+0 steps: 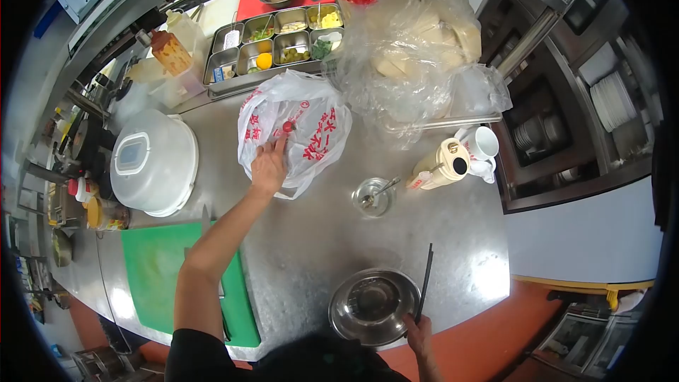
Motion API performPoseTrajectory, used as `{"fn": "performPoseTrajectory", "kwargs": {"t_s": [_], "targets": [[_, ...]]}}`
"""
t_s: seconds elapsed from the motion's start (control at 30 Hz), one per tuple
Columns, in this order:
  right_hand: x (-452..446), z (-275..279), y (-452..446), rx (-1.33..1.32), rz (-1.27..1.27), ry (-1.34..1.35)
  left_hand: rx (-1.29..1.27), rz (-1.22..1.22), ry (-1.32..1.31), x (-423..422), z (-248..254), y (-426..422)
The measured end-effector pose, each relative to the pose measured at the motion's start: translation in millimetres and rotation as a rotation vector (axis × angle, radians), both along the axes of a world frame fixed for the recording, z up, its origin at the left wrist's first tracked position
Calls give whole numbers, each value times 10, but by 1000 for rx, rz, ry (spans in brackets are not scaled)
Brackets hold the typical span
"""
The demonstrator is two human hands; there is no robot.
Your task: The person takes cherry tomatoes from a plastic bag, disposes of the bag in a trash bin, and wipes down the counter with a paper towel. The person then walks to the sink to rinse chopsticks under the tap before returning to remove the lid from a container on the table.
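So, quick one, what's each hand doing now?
Left hand: at the white bag, fingertips by a small red item; grip unclear.
Right hand: closed on black chopsticks, at the metal bowl.

Bright overhead light, glare on steel table (297,240), fisheye-curved black edges

White bag (322,117) with red lettering, green cutting board (152,269), black chopsticks (426,279), red tomato (288,126)
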State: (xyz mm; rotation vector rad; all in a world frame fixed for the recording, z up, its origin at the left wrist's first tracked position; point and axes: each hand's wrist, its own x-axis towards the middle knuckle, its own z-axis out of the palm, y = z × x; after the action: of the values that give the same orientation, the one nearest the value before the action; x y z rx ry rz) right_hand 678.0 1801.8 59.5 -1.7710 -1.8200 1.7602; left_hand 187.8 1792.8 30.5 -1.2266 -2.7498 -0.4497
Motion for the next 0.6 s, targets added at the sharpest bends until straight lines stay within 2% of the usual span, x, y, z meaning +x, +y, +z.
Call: {"fn": "performPoseTrajectory", "kwargs": {"t_s": [0.17,0.33,0.4,0.6], "targets": [[86,-141,-23,-6,-10,21,-46,40,-70,-216,-80,166],[-86,131,-78,-9,-41,27,-33,2,-126,-185,-16,169],[-123,167,-82,-10,8,35,78,-131,-90,-131,2,77],[-490,343,0,67,188,28,253,-241,-70,-38,125,-58]]}}
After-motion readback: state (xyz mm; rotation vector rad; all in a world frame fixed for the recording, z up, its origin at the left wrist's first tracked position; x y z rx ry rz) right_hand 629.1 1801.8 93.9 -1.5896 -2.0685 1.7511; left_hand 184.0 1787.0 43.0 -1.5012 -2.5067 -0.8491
